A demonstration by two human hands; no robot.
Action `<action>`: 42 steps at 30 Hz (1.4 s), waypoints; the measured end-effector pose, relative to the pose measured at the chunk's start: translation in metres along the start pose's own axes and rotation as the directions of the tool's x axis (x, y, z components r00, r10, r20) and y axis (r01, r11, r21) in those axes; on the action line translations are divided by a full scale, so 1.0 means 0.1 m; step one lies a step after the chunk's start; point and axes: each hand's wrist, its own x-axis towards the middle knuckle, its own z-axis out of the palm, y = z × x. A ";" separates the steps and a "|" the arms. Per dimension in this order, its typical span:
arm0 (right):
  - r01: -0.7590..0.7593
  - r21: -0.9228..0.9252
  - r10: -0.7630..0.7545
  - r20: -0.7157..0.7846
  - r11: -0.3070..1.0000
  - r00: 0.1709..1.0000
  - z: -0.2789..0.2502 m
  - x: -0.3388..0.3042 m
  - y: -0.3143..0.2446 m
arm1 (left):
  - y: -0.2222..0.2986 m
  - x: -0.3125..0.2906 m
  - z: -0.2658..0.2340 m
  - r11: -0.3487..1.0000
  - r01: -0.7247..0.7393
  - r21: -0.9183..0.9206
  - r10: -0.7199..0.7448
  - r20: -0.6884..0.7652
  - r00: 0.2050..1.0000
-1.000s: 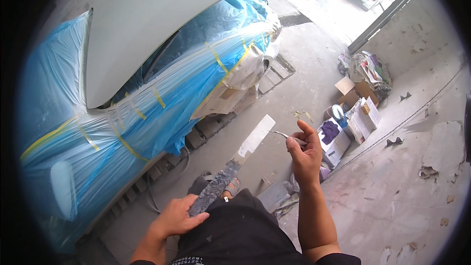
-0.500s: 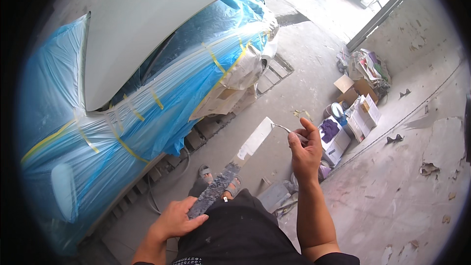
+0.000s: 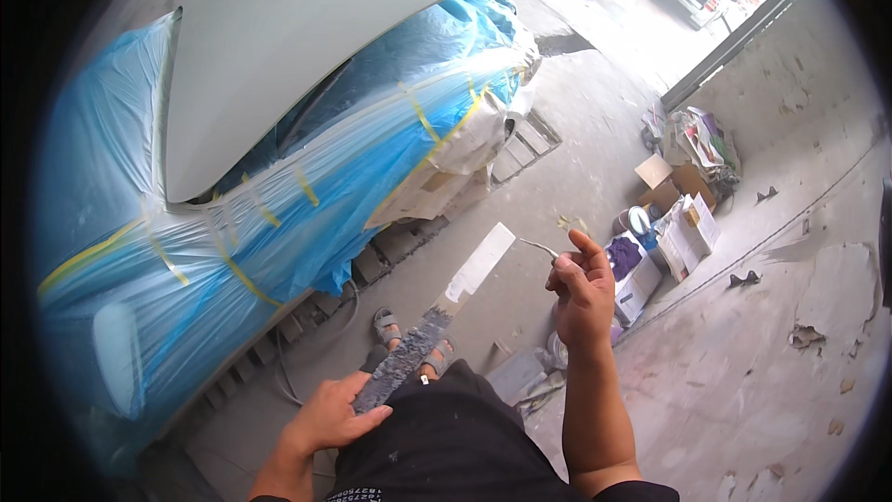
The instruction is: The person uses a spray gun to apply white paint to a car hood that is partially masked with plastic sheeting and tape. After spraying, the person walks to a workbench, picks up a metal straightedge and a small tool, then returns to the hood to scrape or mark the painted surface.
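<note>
A long flat stick (image 3: 405, 359), crusted with dark grey dried material along its near half and coated white at its far end (image 3: 481, 262), slants up and to the right. My left hand (image 3: 327, 420) is closed round its near end. Above the floor to the right, my right hand (image 3: 585, 293) pinches a thin metal tool (image 3: 541, 246) with a slender, slightly curved tip. That tip points left and sits just off the corner of the white end. The tool's handle is mostly hidden in my fingers.
A car under blue plastic sheeting (image 3: 307, 204) and yellow tape stands at left, with a pale raised panel (image 3: 307, 46). Boxes (image 3: 639, 288), a purple cloth (image 3: 623, 257) and cans line the worn wall (image 3: 780, 316). A hose (image 3: 351, 311) lies near my sandalled feet.
The metal tool's tip, at the white end of the stick before, is now slightly away from it. My right hand has turned a little; my left keeps its hold.
</note>
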 end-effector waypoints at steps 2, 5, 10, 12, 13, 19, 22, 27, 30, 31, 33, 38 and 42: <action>-0.049 0.074 0.047 0.023 0.996 0.999 0.05 0.02 -0.01 | -0.01 -0.01 -0.03 1.000 0.018 -0.022 -0.018 -0.010 1.000; -0.106 0.136 0.097 0.074 0.985 0.993 0.15 0.07 -0.02 | -0.16 -0.05 -0.07 1.000 0.007 -0.031 -0.009 -0.057 0.998; -0.116 0.079 0.109 0.092 0.990 0.990 0.52 0.15 0.03 | -0.45 -0.17 -0.27 0.993 0.104 -0.053 -0.108 -0.085 0.991; -0.065 0.049 0.059 0.120 0.997 0.991 0.64 0.22 0.07 | -0.56 -0.17 -0.36 0.981 0.142 -0.130 -0.156 -0.101 0.983; -0.043 0.026 0.040 0.127 0.999 0.991 0.69 0.26 0.07 | -0.61 -0.14 -0.40 0.972 0.158 -0.175 -0.177 -0.098 0.979; 0.122 -0.095 -0.097 0.228 0.988 0.969 1.34 0.56 0.13 | -1.01 0.02 -0.82 0.983 0.134 -0.124 -0.156 -0.190 0.969; 0.210 -0.170 -0.164 0.249 0.963 0.954 1.72 0.72 0.13 | -1.13 0.14 -1.08 0.969 0.180 -0.170 -0.208 -0.165 0.964; 0.373 -0.234 -0.292 0.319 0.898 0.902 2.34 0.96 0.08 | -1.35 0.30 -1.45 0.966 0.187 -0.181 -0.213 -0.137 0.967; 0.452 -0.302 -0.339 0.360 0.839 0.869 2.64 1.10 0.06 | -1.47 0.33 -1.58 0.963 0.182 -0.201 -0.208 -0.120 0.971; 0.474 -0.339 -0.349 0.369 0.812 0.862 2.72 1.14 0.06 | -1.50 0.35 -1.62 0.961 0.192 -0.198 -0.216 -0.106 0.971; 0.484 -0.335 -0.353 0.382 0.808 0.854 2.86 1.24 0.08 | -1.56 0.37 -1.66 0.955 0.215 -0.203 -0.236 -0.083 0.968; 0.547 -0.398 -0.378 0.429 0.736 0.820 3.16 1.41 0.16 | -1.58 0.41 -1.75 0.925 0.265 -0.272 -0.290 -0.055 0.955; 0.654 -0.465 -0.424 0.509 0.597 0.749 3.43 1.53 0.18 | -1.79 0.38 -1.57 0.911 0.308 -0.273 -0.338 -0.069 0.939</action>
